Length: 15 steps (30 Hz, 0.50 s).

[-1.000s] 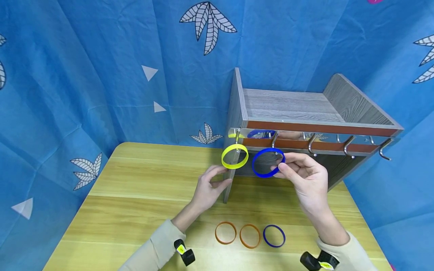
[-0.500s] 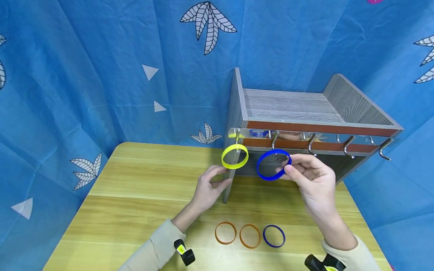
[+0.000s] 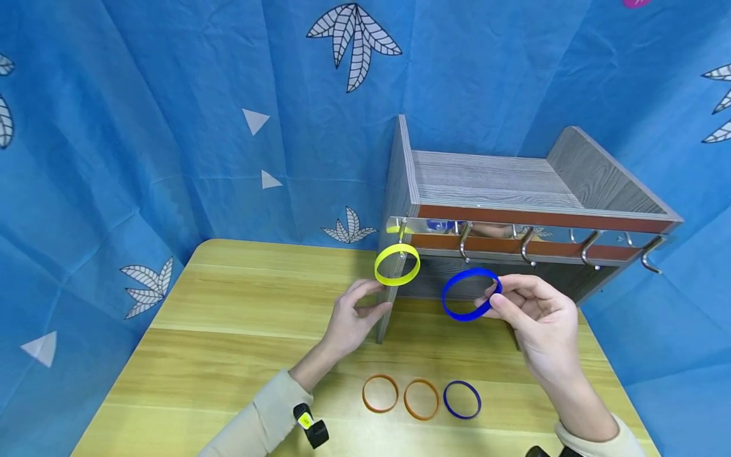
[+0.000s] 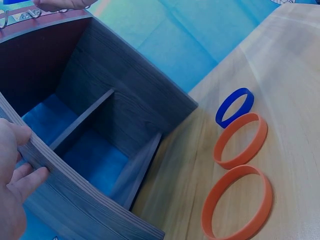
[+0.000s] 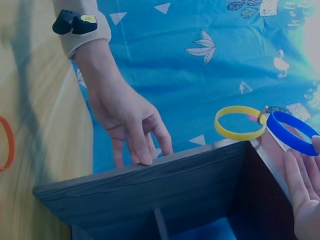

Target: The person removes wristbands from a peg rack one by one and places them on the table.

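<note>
My right hand (image 3: pixel 545 330) pinches a blue silicone wristband (image 3: pixel 467 317) by its right side, between thumb and fingers. The band is held in the air in front of the rack, apart from the hooks and just below the second one (image 3: pixel 465 244). A yellow wristband (image 3: pixel 396 281) hangs from the leftmost hook. Below it, my left hand (image 3: pixel 349 324) grips the front edge of the grey rack's left side panel (image 4: pixel 90 187), thumb on one face and fingers on the other.
Two orange wristbands (image 3: pixel 379 410) and a blue one (image 3: pixel 462 417) lie on the wooden table (image 3: pixel 228 355) in front of the rack. Several metal hooks (image 3: pixel 588 247) stick out along the rack's front rail. A blue curtain (image 3: pixel 228 76) stands behind and beside the table.
My right hand has moved right, down and away from the second hook, carrying the blue wristband. The left hand and the yellow wristband have stayed in place.
</note>
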{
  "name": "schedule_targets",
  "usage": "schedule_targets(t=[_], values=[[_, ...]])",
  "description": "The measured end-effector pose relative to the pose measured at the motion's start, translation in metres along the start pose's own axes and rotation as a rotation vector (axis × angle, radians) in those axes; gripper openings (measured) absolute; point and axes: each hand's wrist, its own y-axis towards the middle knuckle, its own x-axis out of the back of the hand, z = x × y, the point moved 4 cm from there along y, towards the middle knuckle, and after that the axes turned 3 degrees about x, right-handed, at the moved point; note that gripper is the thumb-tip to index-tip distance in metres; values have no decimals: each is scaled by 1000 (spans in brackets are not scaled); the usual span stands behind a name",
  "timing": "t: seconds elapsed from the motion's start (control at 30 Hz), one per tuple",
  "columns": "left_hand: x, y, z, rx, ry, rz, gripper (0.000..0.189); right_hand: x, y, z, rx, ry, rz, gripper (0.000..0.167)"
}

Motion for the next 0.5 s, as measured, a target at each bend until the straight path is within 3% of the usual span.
schedule_targets(t=[0.33,0.5], values=[[0,0,1,5,-6,-4,36,13,-13,-2,-20,-8,18,36],[0,0,1,6,5,-1,36,19,-22,-2,-85,-130,-2,37]])
